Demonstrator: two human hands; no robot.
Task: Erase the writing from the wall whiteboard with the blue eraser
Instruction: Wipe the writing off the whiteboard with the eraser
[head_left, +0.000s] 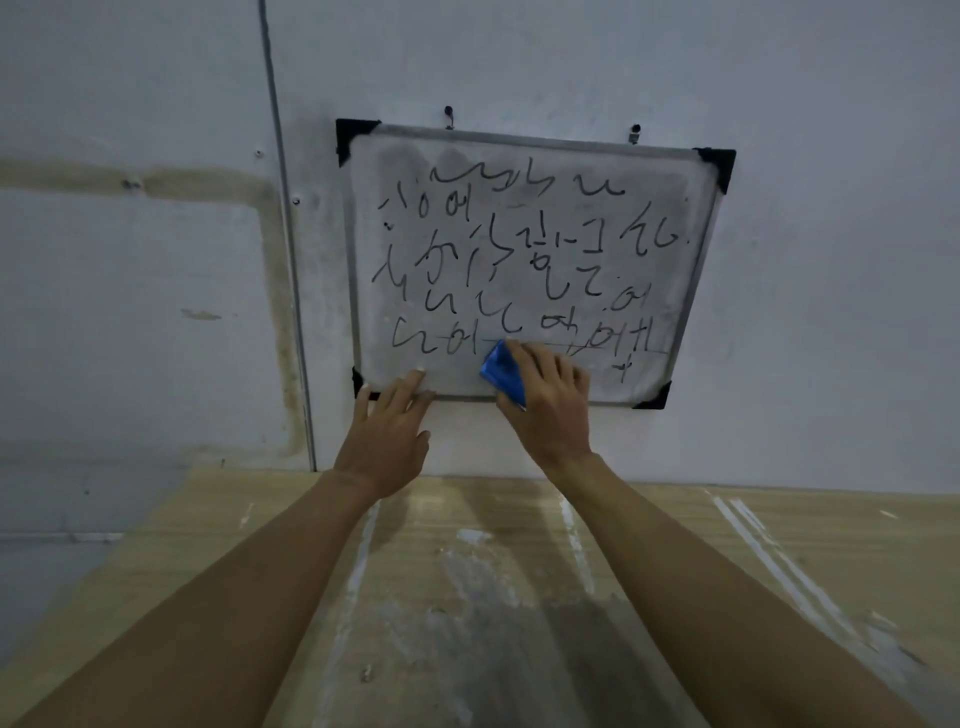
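A small whiteboard (670, 171) with a metal frame and black corner caps hangs tilted on the wall. Several rows of black handwriting (519, 260) cover it. My right hand (550, 405) presses the blue eraser (501, 371) flat against the board's bottom row, near the lower edge. My left hand (387, 426) lies flat with spread fingers on the board's lower left corner and holds nothing.
A pale wooden tabletop (467, 597), streaked with white smears, runs below the board up to the wall. A thin vertical conduit (283, 208) runs down the wall left of the board. Two hooks (448, 117) carry the board at its top.
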